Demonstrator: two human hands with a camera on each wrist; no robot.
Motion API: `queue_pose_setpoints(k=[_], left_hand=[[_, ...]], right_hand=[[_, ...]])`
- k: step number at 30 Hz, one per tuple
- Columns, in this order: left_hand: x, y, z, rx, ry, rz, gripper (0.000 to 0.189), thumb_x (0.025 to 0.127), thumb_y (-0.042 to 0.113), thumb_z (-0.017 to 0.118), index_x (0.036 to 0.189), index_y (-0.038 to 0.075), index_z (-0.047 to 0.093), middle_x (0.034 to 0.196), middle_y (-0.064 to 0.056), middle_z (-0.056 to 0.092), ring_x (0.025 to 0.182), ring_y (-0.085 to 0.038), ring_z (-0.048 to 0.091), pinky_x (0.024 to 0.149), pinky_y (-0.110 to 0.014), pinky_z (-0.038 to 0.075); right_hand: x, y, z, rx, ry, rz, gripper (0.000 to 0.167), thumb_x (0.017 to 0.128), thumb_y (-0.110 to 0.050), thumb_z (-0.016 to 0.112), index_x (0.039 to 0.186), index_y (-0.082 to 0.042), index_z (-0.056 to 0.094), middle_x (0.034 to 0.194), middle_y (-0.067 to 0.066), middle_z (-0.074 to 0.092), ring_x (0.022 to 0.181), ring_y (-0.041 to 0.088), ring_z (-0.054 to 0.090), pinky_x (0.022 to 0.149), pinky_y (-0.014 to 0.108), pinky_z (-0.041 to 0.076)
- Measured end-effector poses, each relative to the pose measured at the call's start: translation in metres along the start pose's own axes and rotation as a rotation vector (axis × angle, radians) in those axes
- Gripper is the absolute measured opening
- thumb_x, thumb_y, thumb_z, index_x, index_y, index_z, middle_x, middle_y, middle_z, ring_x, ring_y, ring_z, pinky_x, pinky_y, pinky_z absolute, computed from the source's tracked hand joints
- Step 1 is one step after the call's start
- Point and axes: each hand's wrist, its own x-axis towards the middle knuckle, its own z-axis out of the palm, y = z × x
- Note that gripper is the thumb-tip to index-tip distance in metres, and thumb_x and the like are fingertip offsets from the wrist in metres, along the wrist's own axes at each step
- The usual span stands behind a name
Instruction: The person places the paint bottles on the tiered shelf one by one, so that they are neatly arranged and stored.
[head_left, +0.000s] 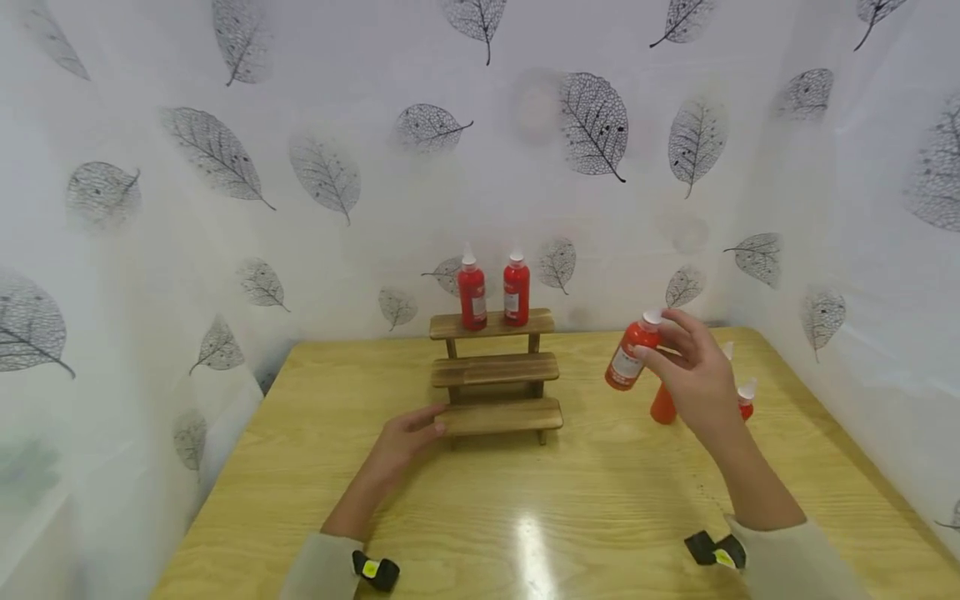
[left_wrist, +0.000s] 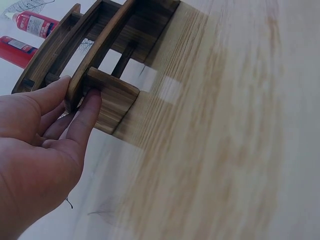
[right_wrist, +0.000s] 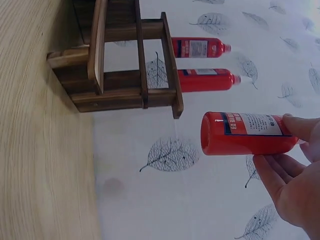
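My right hand holds a red bottle near its upper end, between thumb and fingers. The bottle tilts in the air above the table, right of a three-step wooden stand, and its label shows in the right wrist view. At the stand's lowest step, my left hand pinches the left end of the board, thumb above and a finger beneath in the left wrist view. Two similar red bottles, one on the left and one on the right, stand upright on the top step with pointed white caps.
Behind my right hand, partly hidden, a red bottle stands on the wooden table. Another red bottle with a white tip shows right of the wrist. Leaf-printed sheeting hangs around the table's back and sides.
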Motion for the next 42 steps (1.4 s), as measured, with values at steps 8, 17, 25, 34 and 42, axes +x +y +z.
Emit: queue_pose_setpoints(k=[8, 17, 25, 34, 42], left_hand=[[0.002, -0.003, 0.003, -0.005, 0.015, 0.014, 0.047, 0.096, 0.032, 0.069, 0.140, 0.017, 0.061, 0.157, -0.012, 0.044, 0.150, -0.035, 0.030, 0.121, -0.056, 0.028], [0.000, -0.001, 0.002, 0.012, 0.013, 0.008, 0.048, 0.096, 0.034, 0.069, 0.140, 0.017, 0.061, 0.157, -0.012, 0.043, 0.150, -0.037, 0.029, 0.121, -0.059, 0.026], [-0.001, 0.001, 0.002, 0.021, 0.020, 0.008, 0.049, 0.095, 0.037, 0.070, 0.140, 0.019, 0.061, 0.157, -0.012, 0.043, 0.150, -0.037, 0.030, 0.120, -0.059, 0.028], [0.001, -0.001, 0.001, 0.029, 0.016, 0.021, 0.048, 0.096, 0.037, 0.069, 0.140, 0.018, 0.061, 0.155, -0.012, 0.046, 0.148, -0.035, 0.034, 0.120, -0.057, 0.030], [0.000, 0.002, 0.002, -0.009, 0.020, 0.004, 0.047, 0.096, 0.032, 0.069, 0.139, 0.017, 0.062, 0.154, -0.011, 0.048, 0.145, -0.033, 0.040, 0.119, -0.055, 0.033]], right_hand=[[0.015, -0.012, 0.046, 0.060, -0.078, -0.033, 0.064, 0.094, -0.032, 0.073, 0.150, -0.018, 0.044, 0.138, 0.011, 0.061, 0.120, 0.019, 0.063, 0.094, 0.016, 0.053], [0.031, -0.011, 0.100, 0.161, -0.155, -0.130, 0.061, 0.093, -0.022, 0.075, 0.146, -0.011, 0.048, 0.132, 0.013, 0.064, 0.123, 0.025, 0.062, 0.097, 0.022, 0.054], [0.040, -0.008, 0.140, 0.164, -0.216, -0.179, 0.056, 0.093, -0.023, 0.075, 0.143, -0.015, 0.052, 0.129, 0.010, 0.066, 0.121, 0.024, 0.062, 0.099, 0.034, 0.055], [0.048, -0.004, 0.178, 0.179, -0.243, -0.186, 0.055, 0.092, -0.021, 0.076, 0.141, -0.012, 0.054, 0.131, 0.014, 0.064, 0.123, 0.028, 0.062, 0.099, 0.040, 0.056], [0.048, -0.014, 0.193, 0.092, -0.273, -0.180, 0.053, 0.093, -0.027, 0.075, 0.141, -0.020, 0.054, 0.133, 0.009, 0.065, 0.124, 0.024, 0.062, 0.102, 0.041, 0.054]])
